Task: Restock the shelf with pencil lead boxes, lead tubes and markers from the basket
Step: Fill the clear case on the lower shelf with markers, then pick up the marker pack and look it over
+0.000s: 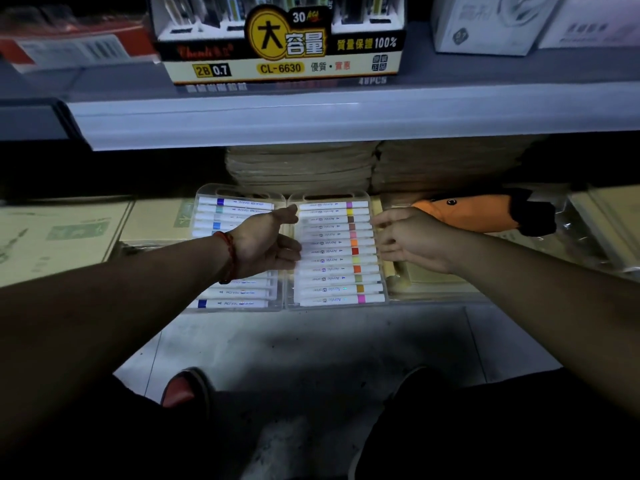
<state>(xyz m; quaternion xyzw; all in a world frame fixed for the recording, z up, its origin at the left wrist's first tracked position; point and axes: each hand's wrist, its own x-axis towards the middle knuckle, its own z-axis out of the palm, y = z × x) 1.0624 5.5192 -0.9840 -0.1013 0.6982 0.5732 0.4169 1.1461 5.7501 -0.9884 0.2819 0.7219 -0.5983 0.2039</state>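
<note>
Left hand is open, with straight fingers touching the left edge of the right marker case. Right hand is relaxed and grasps nothing, fingertips at the opposite edge. We note the case lies flat below the grey shelf board, directly between both hands and equally near each. Its long axis runs away from us, markers crosswise. Left forearm overlies the neighbouring marker case. We judge the next move to be a two-handed squaring-up.

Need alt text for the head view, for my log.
Both hands flank a clear marker case: left hand at its left edge, lying over a second case, right hand at its right edge. A pencil lead box stands on the shelf above.
</note>
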